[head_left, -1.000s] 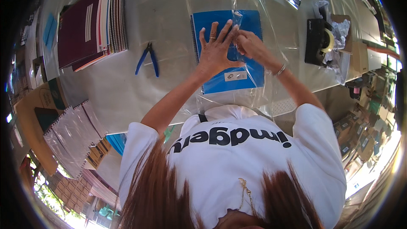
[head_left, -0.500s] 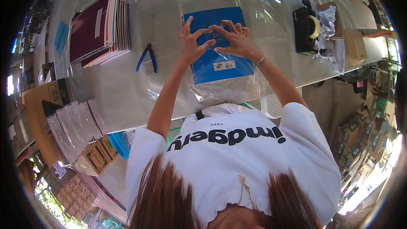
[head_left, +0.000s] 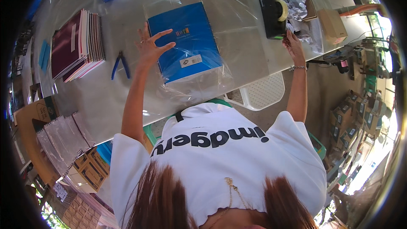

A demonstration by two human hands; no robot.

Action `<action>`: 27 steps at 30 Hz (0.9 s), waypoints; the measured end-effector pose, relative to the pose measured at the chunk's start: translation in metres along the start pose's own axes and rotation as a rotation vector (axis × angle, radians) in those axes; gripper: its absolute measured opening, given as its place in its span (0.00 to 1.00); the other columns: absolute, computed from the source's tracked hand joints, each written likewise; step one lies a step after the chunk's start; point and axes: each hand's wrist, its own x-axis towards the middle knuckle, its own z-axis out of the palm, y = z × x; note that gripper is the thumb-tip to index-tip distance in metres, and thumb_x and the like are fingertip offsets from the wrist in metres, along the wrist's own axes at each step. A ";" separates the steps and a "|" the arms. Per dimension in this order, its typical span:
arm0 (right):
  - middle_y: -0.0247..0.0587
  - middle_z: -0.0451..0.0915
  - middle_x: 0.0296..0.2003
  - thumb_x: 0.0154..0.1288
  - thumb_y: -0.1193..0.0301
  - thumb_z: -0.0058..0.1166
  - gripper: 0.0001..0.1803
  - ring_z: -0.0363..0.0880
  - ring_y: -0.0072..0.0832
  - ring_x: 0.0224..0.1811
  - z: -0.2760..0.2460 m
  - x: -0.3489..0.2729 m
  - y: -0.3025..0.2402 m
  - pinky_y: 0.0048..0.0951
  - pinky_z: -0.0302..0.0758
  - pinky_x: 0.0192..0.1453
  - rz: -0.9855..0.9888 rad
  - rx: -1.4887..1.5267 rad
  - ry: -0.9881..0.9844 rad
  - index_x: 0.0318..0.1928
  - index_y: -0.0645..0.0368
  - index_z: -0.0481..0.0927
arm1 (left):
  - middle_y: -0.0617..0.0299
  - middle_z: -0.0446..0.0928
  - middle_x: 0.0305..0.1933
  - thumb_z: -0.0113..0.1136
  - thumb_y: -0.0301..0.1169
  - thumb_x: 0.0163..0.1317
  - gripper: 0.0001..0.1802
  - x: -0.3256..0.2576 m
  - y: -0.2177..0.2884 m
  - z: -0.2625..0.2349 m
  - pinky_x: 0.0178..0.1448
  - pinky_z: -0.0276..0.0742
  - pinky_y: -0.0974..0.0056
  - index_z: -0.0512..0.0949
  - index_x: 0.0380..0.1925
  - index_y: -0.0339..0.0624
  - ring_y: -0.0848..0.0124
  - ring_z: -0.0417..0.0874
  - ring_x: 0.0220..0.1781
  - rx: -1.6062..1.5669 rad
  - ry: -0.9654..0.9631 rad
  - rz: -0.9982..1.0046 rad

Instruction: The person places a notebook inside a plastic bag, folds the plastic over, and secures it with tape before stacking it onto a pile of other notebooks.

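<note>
A blue notebook [head_left: 190, 38] lies on a sheet of clear plastic film [head_left: 199, 82] in the middle of the table. Over its left edge is my left hand [head_left: 151, 46], fingers spread and holding nothing. My right hand [head_left: 294, 46] has reached the front end of a black tape dispenser [head_left: 271, 17], which carries a roll of pale tape [head_left: 281, 10]. The fingers of that hand are pinched together at the dispenser's near end; whatever lies between them is too small to make out.
Blue-handled cutters [head_left: 121, 65] and a stack of spiral notebooks [head_left: 78, 44] lie to the left. Crumpled paper [head_left: 296, 6] and a cardboard box [head_left: 332, 26] stand beyond the dispenser. A white plastic chair [head_left: 263, 92] is by the table's near edge.
My right hand has left the notebook and moved right to the tape dispenser. My left hand stays by the notebook's left side, fingers spread. The view has shifted to the right.
</note>
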 end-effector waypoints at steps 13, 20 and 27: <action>0.31 0.79 0.27 0.61 0.64 0.63 0.11 0.78 0.20 0.26 0.024 -0.018 0.005 0.19 0.76 0.33 -0.092 0.245 0.134 0.38 0.57 0.79 | 0.55 0.39 0.76 0.67 0.65 0.40 0.34 -0.001 0.002 -0.003 0.68 0.28 0.26 0.75 0.52 0.84 0.48 0.31 0.77 0.020 -0.074 -0.106; 0.37 0.81 0.29 0.66 0.68 0.56 0.08 0.82 0.29 0.30 -0.013 -0.029 0.049 0.21 0.77 0.35 -0.087 0.098 0.111 0.39 0.59 0.79 | 0.55 0.38 0.77 0.65 0.66 0.41 0.34 -0.001 0.001 0.003 0.68 0.27 0.26 0.75 0.53 0.84 0.47 0.30 0.77 -0.025 -0.062 -0.059; 0.27 0.71 0.20 0.65 0.64 0.56 0.12 0.66 0.13 0.20 0.091 -0.052 -0.010 0.19 0.63 0.21 -0.342 -0.588 -0.057 0.33 0.61 0.77 | 0.56 0.36 0.77 0.66 0.66 0.40 0.34 -0.004 0.000 0.002 0.68 0.24 0.26 0.74 0.53 0.86 0.47 0.27 0.77 -0.037 -0.050 -0.067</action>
